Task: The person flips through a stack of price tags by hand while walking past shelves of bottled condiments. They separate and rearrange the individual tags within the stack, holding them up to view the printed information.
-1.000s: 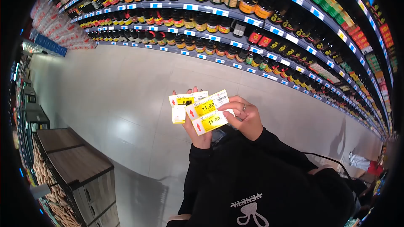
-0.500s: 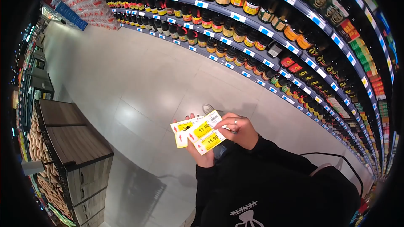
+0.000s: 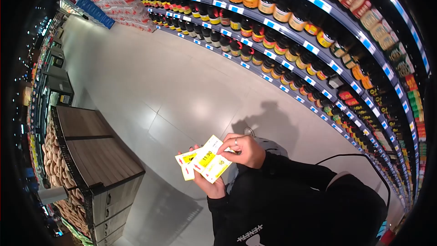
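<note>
Several yellow-and-white price tags (image 3: pixel 207 157) are fanned out in front of my body, printed with red arrows; "11.90" is readable on one. My left hand (image 3: pixel 213 187) grips them from below, its thumb in front and its fingertips showing behind the upper edge. With thumb and fingers pinched together, my right hand (image 3: pixel 246 151), a ring on one finger, holds the upper right part of the front tags. Its fingers cover some of the print.
Curved-looking shelves (image 3: pixel 273 23) of bottles and jars run along the right. At left stands a wood-look display stand (image 3: pixel 98 155) beside heaped brown produce (image 3: pixel 57 155). Red-and-white wrapped packs (image 3: pixel 109 0) are stacked at the aisle's far end. Pale tiled floor (image 3: pixel 159 91) lies between.
My view has shifted, so shelves and stand appear further right. The tags now sit lower and more tilted, and my right fingers cover part of the lower price. Both hands keep their hold.
</note>
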`<state>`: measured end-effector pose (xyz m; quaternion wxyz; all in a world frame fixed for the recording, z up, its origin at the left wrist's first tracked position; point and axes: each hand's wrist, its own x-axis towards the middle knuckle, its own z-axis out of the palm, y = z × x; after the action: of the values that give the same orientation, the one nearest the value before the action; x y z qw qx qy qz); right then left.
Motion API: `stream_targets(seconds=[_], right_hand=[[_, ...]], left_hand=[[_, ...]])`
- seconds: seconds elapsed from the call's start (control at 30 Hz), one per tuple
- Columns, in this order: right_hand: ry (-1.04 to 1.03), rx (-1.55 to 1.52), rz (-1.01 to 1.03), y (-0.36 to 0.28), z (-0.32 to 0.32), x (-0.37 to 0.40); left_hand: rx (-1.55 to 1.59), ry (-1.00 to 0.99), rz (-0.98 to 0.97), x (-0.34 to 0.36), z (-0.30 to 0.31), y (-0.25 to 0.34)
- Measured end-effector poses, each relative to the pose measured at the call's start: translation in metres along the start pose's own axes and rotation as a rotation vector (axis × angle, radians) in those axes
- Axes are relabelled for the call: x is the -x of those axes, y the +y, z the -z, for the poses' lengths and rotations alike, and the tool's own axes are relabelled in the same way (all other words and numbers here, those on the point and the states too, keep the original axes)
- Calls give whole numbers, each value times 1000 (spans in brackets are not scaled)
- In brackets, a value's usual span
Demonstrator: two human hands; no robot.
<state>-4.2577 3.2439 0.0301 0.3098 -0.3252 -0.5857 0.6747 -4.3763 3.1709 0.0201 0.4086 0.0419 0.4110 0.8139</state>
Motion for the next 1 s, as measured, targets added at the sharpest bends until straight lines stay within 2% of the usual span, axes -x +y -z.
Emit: stream_targets(seconds=[0.1,0.17,0.2,0.27,0.3,0.37,0.57,0.63,0.67,0.7,0.73,0.77,0.83,0.9,0.97,1.0], right_hand=[[-19,-37,-71,2,-18,-41],[-87,161,-55,8,-25,-70],[-80,165,-56,8,-33,-86],[-26,1,-222,8,-51,-119],[-20,6,-214,13,-62,-138],[148,-124,4,24,-90,-181],[289,-331,-84,-4,-163,-277],[311,-301,-74,-3,-172,-298],[348,-225,-41,-1,-176,-306],[382,-149,-12,1,-180,-312],[427,-202,-15,4,-184,-320],[441,-202,-19,3,-185,-328],[529,-223,-20,1,-185,-349],[597,-198,11,5,-187,-371],[784,96,122,8,-185,-386],[814,104,100,7,-182,-394]], left_hand=[[65,64,29,-41,6,17],[60,82,45,-74,6,31],[46,95,61,-92,8,39],[78,70,99,-129,15,51],[106,48,127,-150,18,58],[108,-31,147,-197,27,73],[83,-203,256,-310,27,141],[125,-267,343,-339,26,149],[121,-267,364,-353,29,150],[144,-208,473,-366,33,148],[168,-149,579,-378,36,148],[165,-151,593,-387,34,149],[116,-164,460,-408,26,148],[145,-137,470,-433,23,150],[169,-122,458,-456,19,153],[139,-134,450,-465,15,154]])
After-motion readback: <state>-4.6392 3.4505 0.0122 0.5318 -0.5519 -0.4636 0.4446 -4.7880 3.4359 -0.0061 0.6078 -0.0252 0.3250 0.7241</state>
